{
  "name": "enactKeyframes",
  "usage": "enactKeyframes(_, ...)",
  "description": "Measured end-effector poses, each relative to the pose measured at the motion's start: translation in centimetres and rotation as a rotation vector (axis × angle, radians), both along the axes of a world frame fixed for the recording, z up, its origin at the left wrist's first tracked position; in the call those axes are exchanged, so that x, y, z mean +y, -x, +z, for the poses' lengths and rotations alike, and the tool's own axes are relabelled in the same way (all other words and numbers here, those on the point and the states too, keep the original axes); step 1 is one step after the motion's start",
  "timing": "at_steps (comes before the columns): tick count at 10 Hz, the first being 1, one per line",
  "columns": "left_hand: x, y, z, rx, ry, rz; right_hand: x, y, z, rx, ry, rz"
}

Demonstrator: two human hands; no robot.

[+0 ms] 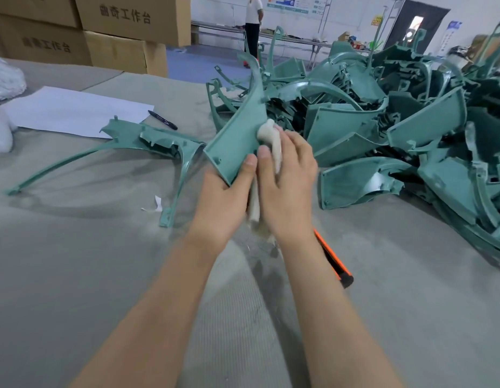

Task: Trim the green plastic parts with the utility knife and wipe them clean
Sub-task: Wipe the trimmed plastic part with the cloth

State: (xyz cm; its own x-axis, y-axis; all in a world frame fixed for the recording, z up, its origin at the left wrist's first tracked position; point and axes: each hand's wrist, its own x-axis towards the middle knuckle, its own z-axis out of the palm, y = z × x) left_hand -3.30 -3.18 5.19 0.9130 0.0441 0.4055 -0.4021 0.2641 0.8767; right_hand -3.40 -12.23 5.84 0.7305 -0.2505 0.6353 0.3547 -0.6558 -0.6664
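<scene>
Your left hand grips the low corner of a green part, thumb on its face, fingers behind. The part's held off the tabletop, tilted, w/ its narrow curved end pointing up & away. Your right hand holds a cloth w/ curled fingers & presses it on the part's face, just above the left thumb. The cloth's tail hangs down btwn the two hands. The knife, orange & black, lies on the tabletop just right of your right forearm, partly hidden by it, untouched. A big pile of green parts sits at right. A second part lies at left, near a paper sheet w/ a marker at its edge. Boxes are stacked far left.
</scene>
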Motion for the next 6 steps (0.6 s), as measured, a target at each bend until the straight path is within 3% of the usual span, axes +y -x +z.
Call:
enactKeyframes(1, 0.1, 0.5, 0.3, 0.011, 0.001, -0.091, -0.7, -0.8, -0.6, 0.050, -0.074, -0.007)
enactKeyframes(2, -0.1, 1.2, 0.4, 0.022, -0.120, -0.167, -2.7, -1.8, -0.4, 0.182, -0.303, -0.120)
enactKeyframes(3, -0.3, 1.7, 0.5, 0.088, -0.323, -0.191, -4.4, -1.5, -0.2, 0.368, -0.739, 0.038)
enactKeyframes(4, -0.4, 1.9, 0.4, 0.006, -0.566, -0.118, -5.1, -0.4, 0.0, 0.388, -0.925, 0.249)
enactKeyframes(5, -0.7, 2.3, 0.3, -0.106, -0.632, -0.041, -5.5, -0.1, 0.7, 0.325, -1.115, 0.298)
enactKeyframes(6, -0.8, 2.3, 0.3, -0.125, -0.614, 0.103, -5.6, -0.1, 0.2, 0.274, -0.941, 0.170)
